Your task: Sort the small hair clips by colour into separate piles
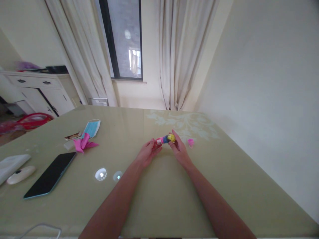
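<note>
Toy (164, 139) held by both ends

Left of the toy lay a pink folded shape (84, 144); the left hand (148, 152) gripped the red end, the right hand (180, 150) the yellow, fingers pinching, likely for steadiness; right of it, a pink piece (190, 142)

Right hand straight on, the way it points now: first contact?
Likely the yellow end of the colourful item that the right hand is touching; beyond that, depth is unclear.

Two hands (147, 152) (181, 153), apparently one toy (164, 139).
</note>
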Demonstrator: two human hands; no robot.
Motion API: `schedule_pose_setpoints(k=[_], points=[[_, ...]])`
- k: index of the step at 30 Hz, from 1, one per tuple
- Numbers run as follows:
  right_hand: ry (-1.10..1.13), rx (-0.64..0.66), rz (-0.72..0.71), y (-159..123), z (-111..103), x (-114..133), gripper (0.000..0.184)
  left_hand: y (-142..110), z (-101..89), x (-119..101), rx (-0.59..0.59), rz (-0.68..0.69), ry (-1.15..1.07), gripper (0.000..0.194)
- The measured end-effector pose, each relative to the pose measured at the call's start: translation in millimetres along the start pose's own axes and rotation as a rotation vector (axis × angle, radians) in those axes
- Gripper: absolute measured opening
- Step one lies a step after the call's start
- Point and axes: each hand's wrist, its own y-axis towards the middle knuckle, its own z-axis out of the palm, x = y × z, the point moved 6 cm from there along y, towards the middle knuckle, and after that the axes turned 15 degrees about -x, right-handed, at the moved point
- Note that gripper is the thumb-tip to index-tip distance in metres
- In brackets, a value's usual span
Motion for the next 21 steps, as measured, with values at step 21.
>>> schedule_pose_setpoints(k=[21], points=[[-0.02,-0.016,-0.01,-3.8,18.2,-10.1,0.067,3.9,-7.2,-6.0,-0.025,0.006,-0.003,0.018]])
